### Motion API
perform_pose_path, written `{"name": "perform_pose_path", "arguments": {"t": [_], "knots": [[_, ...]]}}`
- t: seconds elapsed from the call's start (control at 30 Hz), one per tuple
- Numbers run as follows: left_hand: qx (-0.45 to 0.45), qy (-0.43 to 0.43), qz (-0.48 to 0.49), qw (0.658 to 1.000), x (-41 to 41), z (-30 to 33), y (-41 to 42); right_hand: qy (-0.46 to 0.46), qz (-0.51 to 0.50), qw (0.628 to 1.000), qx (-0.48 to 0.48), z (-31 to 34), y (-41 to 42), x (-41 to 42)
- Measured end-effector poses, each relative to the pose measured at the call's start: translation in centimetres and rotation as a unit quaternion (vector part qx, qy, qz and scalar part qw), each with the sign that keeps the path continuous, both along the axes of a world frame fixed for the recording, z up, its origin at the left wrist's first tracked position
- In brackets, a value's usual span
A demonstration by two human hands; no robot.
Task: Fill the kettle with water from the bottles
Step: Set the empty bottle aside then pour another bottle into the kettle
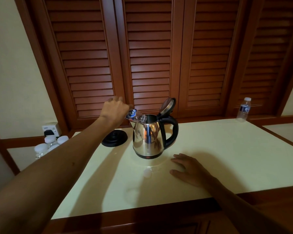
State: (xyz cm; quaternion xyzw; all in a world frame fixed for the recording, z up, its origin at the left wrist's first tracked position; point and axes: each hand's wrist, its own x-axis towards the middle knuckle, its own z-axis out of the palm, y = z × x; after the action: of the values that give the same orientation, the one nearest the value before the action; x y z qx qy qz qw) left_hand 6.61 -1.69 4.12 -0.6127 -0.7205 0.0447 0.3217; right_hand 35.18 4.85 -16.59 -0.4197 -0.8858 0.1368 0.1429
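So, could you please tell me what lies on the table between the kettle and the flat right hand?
In the head view, only bare tabletop separates the kettle from the right hand; the white cap lies off to the side.

A mirror-polished steel kettle (148, 137), its skin throwing back warm reflections of the room, stands on a smooth, pale tabletop (218, 157) with a faint sheen. The kettle's handle (172, 130) is glossy black plastic, and its raised lid (167, 105) shows bright metal rimmed in black. Beside it lies a black plastic base (114, 138), duller in finish. The left hand (115, 109) grips a clear plastic bottle (135, 115) with a printed blue label. A second clear bottle (243, 109) wears a white cap. Behind, slatted doors (149, 56) of reddish-brown wood carry a soft varnished gloss; the table's edging (159, 215) is the same wood.
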Motion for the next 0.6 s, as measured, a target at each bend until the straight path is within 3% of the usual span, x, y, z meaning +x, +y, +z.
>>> {"name": "perform_pose_path", "arguments": {"t": [0.6], "knots": [[-0.002,-0.006,-0.029,1.0,0.37,0.31,0.3,0.005,-0.002,1.0,-0.001,-0.33,0.21,0.05]]}}
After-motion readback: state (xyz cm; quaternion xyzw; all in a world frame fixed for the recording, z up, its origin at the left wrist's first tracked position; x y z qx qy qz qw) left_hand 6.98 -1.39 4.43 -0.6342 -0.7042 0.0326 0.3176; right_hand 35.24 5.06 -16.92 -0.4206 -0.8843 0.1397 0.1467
